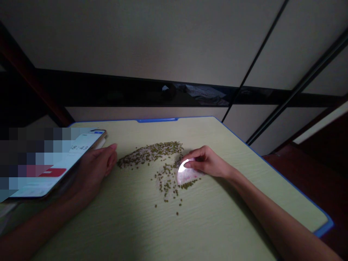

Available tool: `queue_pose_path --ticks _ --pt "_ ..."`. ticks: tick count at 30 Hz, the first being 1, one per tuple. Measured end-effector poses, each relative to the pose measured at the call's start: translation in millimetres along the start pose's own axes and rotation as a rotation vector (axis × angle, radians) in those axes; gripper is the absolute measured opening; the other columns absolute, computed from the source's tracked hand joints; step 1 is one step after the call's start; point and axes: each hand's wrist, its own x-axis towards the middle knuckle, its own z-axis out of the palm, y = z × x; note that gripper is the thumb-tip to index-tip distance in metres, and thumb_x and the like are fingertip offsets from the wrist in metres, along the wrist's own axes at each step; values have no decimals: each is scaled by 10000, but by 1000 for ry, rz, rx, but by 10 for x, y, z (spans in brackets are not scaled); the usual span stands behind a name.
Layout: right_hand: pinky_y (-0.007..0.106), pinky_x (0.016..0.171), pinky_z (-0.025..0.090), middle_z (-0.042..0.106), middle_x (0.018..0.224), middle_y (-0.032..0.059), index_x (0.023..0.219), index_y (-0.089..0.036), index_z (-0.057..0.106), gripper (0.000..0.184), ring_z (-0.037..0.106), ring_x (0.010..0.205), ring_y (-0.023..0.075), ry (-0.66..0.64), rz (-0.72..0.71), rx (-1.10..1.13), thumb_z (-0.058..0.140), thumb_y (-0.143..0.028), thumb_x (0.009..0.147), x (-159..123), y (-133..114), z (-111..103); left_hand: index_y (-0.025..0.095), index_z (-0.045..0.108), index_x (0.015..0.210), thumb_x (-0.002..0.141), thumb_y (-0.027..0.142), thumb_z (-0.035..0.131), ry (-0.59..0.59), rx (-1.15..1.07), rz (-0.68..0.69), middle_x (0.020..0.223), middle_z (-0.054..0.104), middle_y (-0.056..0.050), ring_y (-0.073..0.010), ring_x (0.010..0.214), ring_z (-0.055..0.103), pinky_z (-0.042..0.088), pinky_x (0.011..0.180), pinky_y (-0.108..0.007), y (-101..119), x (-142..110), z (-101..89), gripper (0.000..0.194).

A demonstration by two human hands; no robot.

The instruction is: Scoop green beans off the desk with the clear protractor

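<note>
My right hand (208, 162) pinches a pale, half-round piece like a scraper (187, 176) between thumb and fingers. Its curved edge catches a bright glare, and it stands tilted over the table. Small green beans, probably mung beans (187, 185), lie along its lower edge. To its left is a loose scatter of beans (166, 183) among whitish grains. Behind that stretches a long heap of beans and pale grains (152, 153). My left hand (104, 161) rests on the table left of the heap, fingers curled in with nothing visible in them.
A light table (130, 224) with a blue rim carries everything. At the left a lit phone (67, 163), partly blurred out, stands tilted beside my left forearm. Pale cabinet panels (141, 40) with a dark band rise behind the table. Reddish floor (288, 163) shows at right.
</note>
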Motion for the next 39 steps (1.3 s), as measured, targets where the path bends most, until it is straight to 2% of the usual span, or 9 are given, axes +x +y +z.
queue_pose_path --ticks 6,14,28,39 --pt "224 495 391 671 694 48 821 -138 736 183 535 568 110 -55 -8 -1 651 -243 697 -9 14 -14 206 323 381 768 400 434 9 2 1 314 317 72 -90 357 283 232 443 -259 0 -4 10 447" --pt "198 454 369 665 672 40 806 -126 732 184 497 531 87 -95 -22 34 659 -248 690 -22 5 -11 205 331 380 783 394 423 -2 29 -14 317 325 66 -97 366 298 240 457 -266 12 -5 -12 454" --pt "202 454 350 644 635 28 803 -113 723 170 514 563 102 -36 5 16 642 -214 693 -15 -36 82 204 328 376 782 397 432 -9 -4 0 324 327 65 -97 364 291 232 453 -275 -42 6 -26 462" --pt "275 606 453 699 753 73 831 -104 722 191 582 639 142 -78 -38 -14 636 -232 719 4 -51 139 212 337 373 772 407 415 5 36 -10 316 320 62 -101 360 293 243 454 -274 3 9 4 450"
